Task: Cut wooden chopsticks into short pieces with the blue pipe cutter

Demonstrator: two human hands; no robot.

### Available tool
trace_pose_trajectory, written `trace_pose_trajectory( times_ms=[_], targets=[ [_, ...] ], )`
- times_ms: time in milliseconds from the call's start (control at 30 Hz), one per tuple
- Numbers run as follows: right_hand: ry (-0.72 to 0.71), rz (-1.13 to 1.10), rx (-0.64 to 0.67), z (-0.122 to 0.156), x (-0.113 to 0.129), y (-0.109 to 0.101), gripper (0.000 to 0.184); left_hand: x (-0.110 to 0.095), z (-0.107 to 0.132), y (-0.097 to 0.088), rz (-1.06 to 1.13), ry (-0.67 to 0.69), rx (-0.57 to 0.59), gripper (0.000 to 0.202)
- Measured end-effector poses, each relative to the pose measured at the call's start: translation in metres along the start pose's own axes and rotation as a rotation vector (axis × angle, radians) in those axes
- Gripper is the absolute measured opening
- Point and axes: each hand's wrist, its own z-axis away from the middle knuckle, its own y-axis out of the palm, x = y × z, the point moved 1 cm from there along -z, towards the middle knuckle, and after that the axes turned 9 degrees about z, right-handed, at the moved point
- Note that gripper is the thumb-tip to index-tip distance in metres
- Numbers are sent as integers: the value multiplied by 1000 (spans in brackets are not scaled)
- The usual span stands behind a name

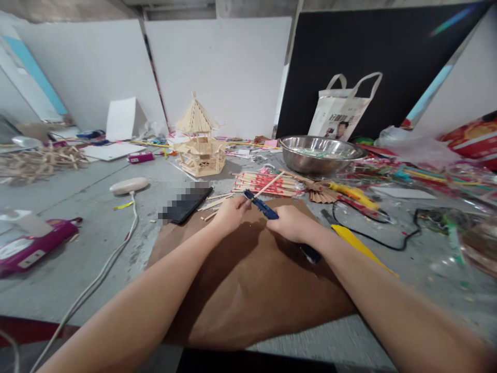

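My left hand [232, 214] pinches the near end of a thin pale wooden stick [272, 185], which slants up and away to the right. My right hand [288, 223] is wrapped round a dark blue hand cutter [265, 208]. The cutter's head meets the stick right beside my left fingertips; whether its jaws are closed on the wood is too small to tell. Both hands are over a brown sheet [248, 295]. Several loose sticks [213, 203] lie just behind my left hand. Beyond are bundled sticks [267, 184] in red-and-white wrapping.
A stick-built pavilion model [200, 147] stands at the back, with a steel basin [322, 158] to its right. Near my left hand lies a black phone [186, 204]. A glue gun with a yellow part [354, 196], a white cable [112, 259] and a purple power strip [46, 246] flank the sheet.
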Motion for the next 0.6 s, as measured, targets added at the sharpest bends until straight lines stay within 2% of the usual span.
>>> trace_pose_trajectory(
  times_ms=[100,300,600],
  targets=[
    [56,-121,173,-4,-2,3,22,4,-1,6,-154,-26,34,32],
    [68,-303,327,-19,-8,16,18,11,-2,11,-307,-91,82,27],
    [84,-374,359,-21,-2,14,10,13,-5,13,-414,-130,120,30]
  ],
)
